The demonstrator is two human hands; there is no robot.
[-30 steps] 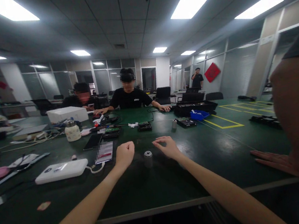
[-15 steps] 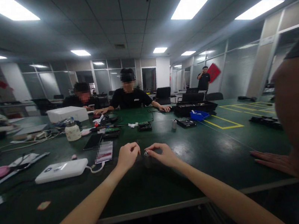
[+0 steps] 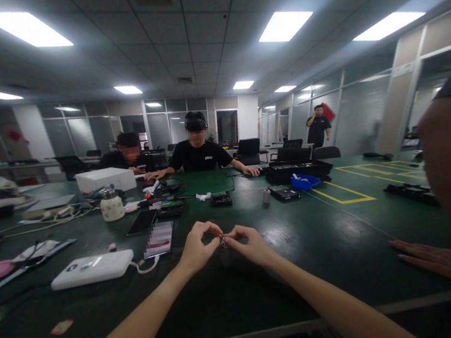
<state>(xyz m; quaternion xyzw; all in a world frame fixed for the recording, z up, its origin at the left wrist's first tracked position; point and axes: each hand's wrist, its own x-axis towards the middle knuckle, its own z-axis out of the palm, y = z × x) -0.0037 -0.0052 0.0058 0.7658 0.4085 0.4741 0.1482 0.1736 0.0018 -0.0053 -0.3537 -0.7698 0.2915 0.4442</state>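
My left hand [image 3: 199, 248] and my right hand [image 3: 251, 243] meet fingertip to fingertip above the green table [image 3: 238, 304]. Between their pinched fingers is a small, round metallic part [image 3: 223, 242], mostly covered by the fingertips; its exact kind is too small to make out. Thumb and forefinger of each hand close on it from either side. To the left of my hands lies a phone [image 3: 160, 239] with a lit screen, joined by a white cable to a white power bank [image 3: 92, 269].
Beyond my hands are circuit boards [image 3: 220, 199], a small metal cylinder [image 3: 266, 195], a black drive-like box [image 3: 284, 193] and a blue tray [image 3: 304, 181]. A cream bottle [image 3: 111, 206] stands at left. Another person's hand [image 3: 431, 261] rests on the table at right; people sit opposite.
My left hand has moved right, and its fingertips now meet the small part at my right fingertips. The view has tilted up slightly.
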